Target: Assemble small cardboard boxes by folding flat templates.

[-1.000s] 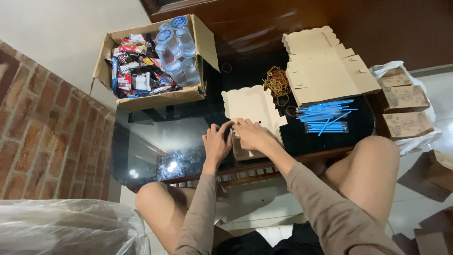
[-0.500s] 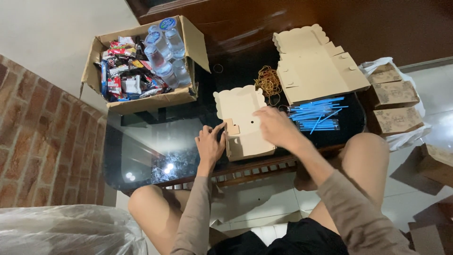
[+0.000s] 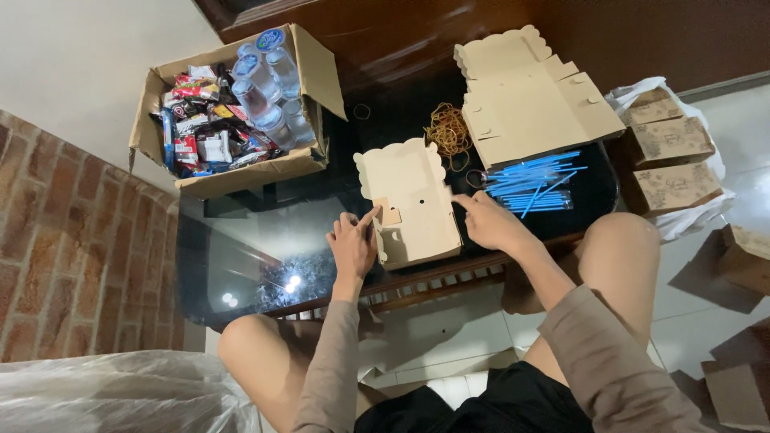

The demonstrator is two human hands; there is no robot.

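Note:
A flat beige cardboard box blank [image 3: 411, 200] with scalloped edges lies on the dark glass table [image 3: 249, 248] in front of me. My left hand [image 3: 353, 244] rests at its left edge, the index finger touching a folded side flap. At the blank's right edge sits my right hand [image 3: 491, 220], fingers spread and pressing on it. Neither hand grips anything.
A stack of unfolded box blanks [image 3: 533, 96] lies at the back right, with blue straws [image 3: 533, 178] and rubber bands [image 3: 447, 130] beside it. An open carton [image 3: 241, 104] holds snack packets and water bottles. Folded printed boxes [image 3: 670, 156] sit in a white bag on the right.
My view has shifted slightly. My right hand has slid from the middle of the blank to its right edge, and the blank now lies flatter with the left flap raised.

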